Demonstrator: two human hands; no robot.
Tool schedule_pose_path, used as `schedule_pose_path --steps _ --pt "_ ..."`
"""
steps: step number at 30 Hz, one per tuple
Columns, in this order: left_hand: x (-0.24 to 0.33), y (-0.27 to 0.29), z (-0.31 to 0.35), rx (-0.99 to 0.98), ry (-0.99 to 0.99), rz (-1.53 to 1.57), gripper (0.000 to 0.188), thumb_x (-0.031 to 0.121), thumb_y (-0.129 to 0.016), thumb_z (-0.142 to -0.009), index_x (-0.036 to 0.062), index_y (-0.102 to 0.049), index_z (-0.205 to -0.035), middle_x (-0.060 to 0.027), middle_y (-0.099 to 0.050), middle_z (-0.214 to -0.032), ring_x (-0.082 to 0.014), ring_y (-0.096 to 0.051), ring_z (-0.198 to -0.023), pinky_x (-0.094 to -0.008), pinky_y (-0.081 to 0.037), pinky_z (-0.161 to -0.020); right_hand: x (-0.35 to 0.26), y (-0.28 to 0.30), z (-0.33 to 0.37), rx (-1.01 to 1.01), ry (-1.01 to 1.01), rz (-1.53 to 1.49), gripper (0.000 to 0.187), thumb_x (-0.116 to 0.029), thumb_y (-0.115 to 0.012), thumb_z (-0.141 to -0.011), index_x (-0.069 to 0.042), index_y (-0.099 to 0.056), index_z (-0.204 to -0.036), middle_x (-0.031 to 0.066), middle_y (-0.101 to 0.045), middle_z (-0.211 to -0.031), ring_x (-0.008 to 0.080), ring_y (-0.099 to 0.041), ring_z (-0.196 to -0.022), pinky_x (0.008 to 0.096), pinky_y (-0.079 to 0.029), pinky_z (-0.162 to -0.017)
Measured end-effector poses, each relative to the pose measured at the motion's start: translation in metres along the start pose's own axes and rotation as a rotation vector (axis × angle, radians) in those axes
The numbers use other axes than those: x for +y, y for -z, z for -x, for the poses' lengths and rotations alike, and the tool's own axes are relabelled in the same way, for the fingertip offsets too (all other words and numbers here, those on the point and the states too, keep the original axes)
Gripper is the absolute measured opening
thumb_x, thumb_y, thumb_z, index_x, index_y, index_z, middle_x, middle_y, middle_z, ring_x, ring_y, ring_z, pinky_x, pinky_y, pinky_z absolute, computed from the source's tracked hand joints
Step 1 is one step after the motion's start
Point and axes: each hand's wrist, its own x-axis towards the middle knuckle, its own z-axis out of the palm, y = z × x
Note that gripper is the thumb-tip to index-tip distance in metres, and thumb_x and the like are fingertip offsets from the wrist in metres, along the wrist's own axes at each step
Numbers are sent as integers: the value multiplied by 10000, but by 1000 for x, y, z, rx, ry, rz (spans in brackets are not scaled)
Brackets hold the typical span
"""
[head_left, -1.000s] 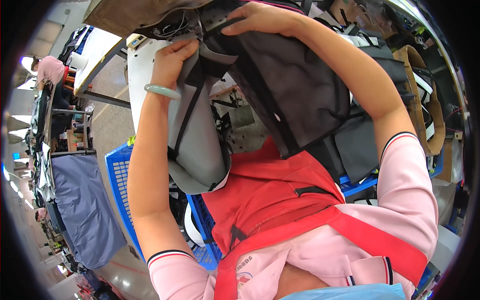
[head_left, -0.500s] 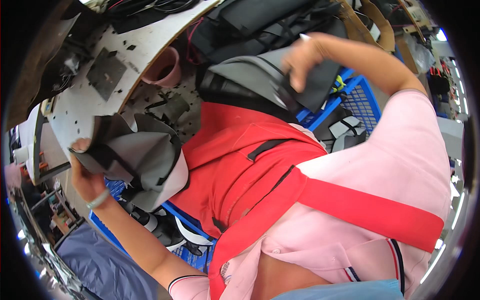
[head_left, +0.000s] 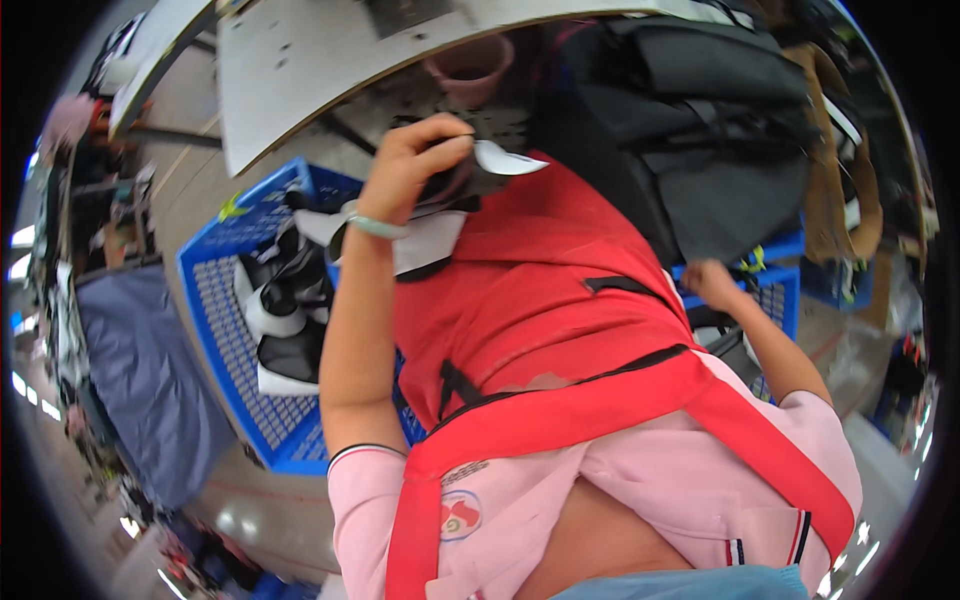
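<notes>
Two hands were in view, set at different heights. The left hand (head_left: 412, 160) was raised in front of the red apron (head_left: 540, 300), its forearm nearly vertical and its wrist ringed by a pale green bangle (head_left: 378, 225). Its fingers pointed toward the right and were closed in a pinch on a flexible piece (head_left: 507, 160). A white, pointed flap of this piece projected past the fingertips, above the apron; the rest was largely hidden behind the hand. A white panel (head_left: 430, 245) with a dark edge hung just below; its connection to the pinched piece could not be determined.

The right hand (head_left: 712, 286) was lower, at the apron's right side, with the elbow bent and the fingers curled. Blur obscured the fingertips, and whether they gripped anything could not be told.

A blue basket (head_left: 225, 340) with black-and-white pieces (head_left: 285, 310) stood at the left, partly covered by the left forearm. A second blue basket (head_left: 790, 300) stood beside the right hand, mostly concealed by a dark fabric pile (head_left: 710, 150) and the arm. Beyond, the white surface (head_left: 310, 80) was cut off by the upper edge.
</notes>
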Motion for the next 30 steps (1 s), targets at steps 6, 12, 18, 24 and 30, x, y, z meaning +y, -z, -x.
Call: schedule_pose_path --steps 6,12,18,24,30 --pt "13 -18 26 -30 -40 57 102 104 -656 -879 11 -651 -839 4 -567 -855 -59 -501 -646 -201 -360 -560 -277 82 -80 478 866 88 775 -66 -751 -708 -150 -438 -1412 148 -475 -1361 340 -480 -1247 389 -423 -1026" --pt "13 -11 67 99 -64 -123 113 109 -626 -916 20 -693 -935 -22 -643 -926 -111 -594 -889 -248 -468 -815 -344 1 -136 -105 1054 -216 380 -43 -657 -768 -57 -600 -1144 176 -657 -985 406 -618 -948 393 -497 -823" --pt "-45 142 123 687 73 -610 319 -87 -475 -865 5 -679 -1092 -96 -696 -1093 -207 -635 -1055 -321 -471 -957 -333 4 -90 -1 1207 148 368 30 -642 -700 -91 -598 -1045 117 -587 -1033 338 -588 -1010 416 -509 -793" --pt "-89 161 144 45 330 -1572 358 78 -605 -739 216 -743 -1040 0 -638 -1223 -216 -506 -1226 -498 -288 -1027 -370 116 -60 153 1257 337 346 26 -670 -618 -70 -588 -940 110 -553 -916 334 -582 -894 411 -491 -717" --pt "-6 91 159 -123 88 -1799 347 111 -634 -779 119 -686 -1122 -44 -583 -1263 -287 -335 -1400 -600 -89 -1153 -345 191 -42 438 1195 247 236 4 -618 -718 -56 -665 -942 99 -578 -863 237 -593 -841 333 -470 -703"
